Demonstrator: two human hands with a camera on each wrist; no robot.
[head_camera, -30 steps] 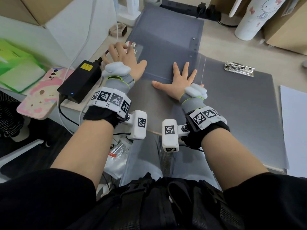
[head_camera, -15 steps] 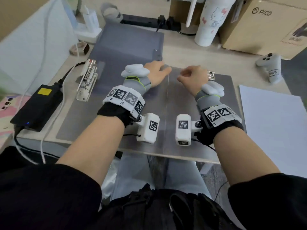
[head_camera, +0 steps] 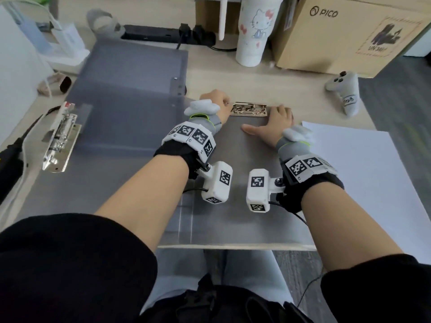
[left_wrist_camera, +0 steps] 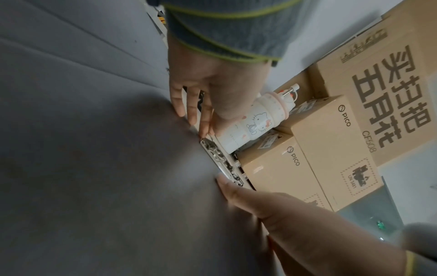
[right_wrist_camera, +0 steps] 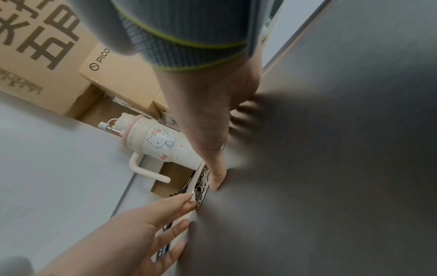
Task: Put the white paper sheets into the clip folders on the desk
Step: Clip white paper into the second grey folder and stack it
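Note:
Two grey clip folders lie open on the desk. The right folder (head_camera: pixel 233 183) has a metal clip (head_camera: pixel 250 109) along its far edge. My left hand (head_camera: pixel 215 102) touches the clip's left end (left_wrist_camera: pixel 205 143) with nearly straight fingers (left_wrist_camera: pixel 196 115). My right hand (head_camera: pixel 277 117) rests at the clip's right end, its fingers (right_wrist_camera: pixel 216 179) pressing beside the metal and its thumb spread flat on the folder. The left folder (head_camera: pixel 130 113) carries its own clip (head_camera: pixel 59 138) at its left side. A stack of white paper sheets (head_camera: pixel 361 171) lies right of the right folder, untouched.
Behind the clip stand a white cartoon tumbler (head_camera: pixel 255 31) and a cardboard box (head_camera: pixel 345 36). A grey controller (head_camera: pixel 345 89) lies at the far right. A power strip (head_camera: pixel 168 37) and a white charger (head_camera: pixel 67 47) sit at the back left.
Both hands left the flat middle of the folders and moved right and away from me to the right folder's clip. The head view has turned right, bringing the paper stack into sight.

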